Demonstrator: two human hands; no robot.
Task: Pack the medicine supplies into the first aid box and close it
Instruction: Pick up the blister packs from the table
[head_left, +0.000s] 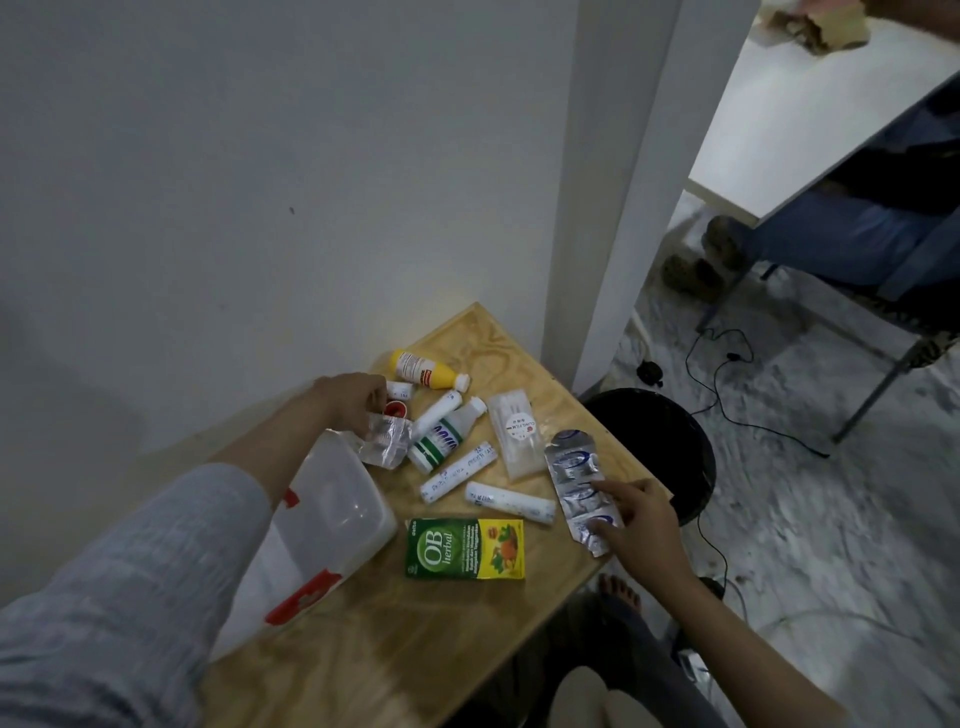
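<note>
A small plywood table (483, 338) stands pushed into a pale corner, with a black bin just off its right edge. Supplies lie scattered over its far half; the translucent first aid box (332, 514), red latches showing, sits at the left edge under the person's left forearm.

The left hand (358, 402) pinches a clear plastic packet (387, 441) near the far side, fingers closed on its upper edge. The right hand (641, 525) rests with fingers loosely spread on the foil blister strip (579, 491) at the right edge, forefinger pressing its middle; it is not yet lifted.

To do this well, I'd slide the strip slightly over the edge so a thumb gets under it, since flat foil resists pinching.

The strip's long axis runs from the far side toward the near right edge. The green and yellow carton (464, 548) lies flat, lengthwise across the near middle.
</note>
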